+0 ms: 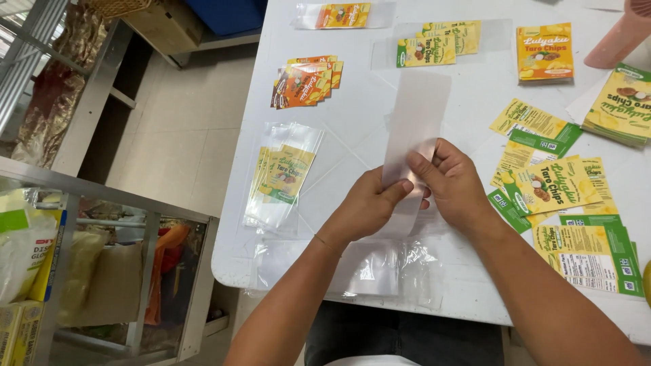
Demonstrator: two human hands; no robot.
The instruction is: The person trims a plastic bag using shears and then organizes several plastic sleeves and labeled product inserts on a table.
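At the far left of the frame a metal rack [102, 271] holds bags and boxes, off the table and out of your way. On the white table [352, 95], left of centre, lies a stack of filled sleeves [281, 177], with a fan of orange labels [306, 83] above it.

Your left hand [369, 207] pinches the clear sleeve [415, 129] at its lower part, thumb and forefinger closed on the film; your right hand [451, 183] pinches it just beside, fingertips nearly touching the left. The sleeve stands at centre frame, reaching up and away from you. To open it well, rub the two layers apart with small opposing strokes and keep the film taut, not creased.

Loose clear film [380, 268] lies under your wrists at the table's near edge; it could slip off or snag. At right, green and yellow labels [556, 186] lie scattered within reach, overlapping, so lift one alone. A pink cup [620, 37] stands at the upper right.
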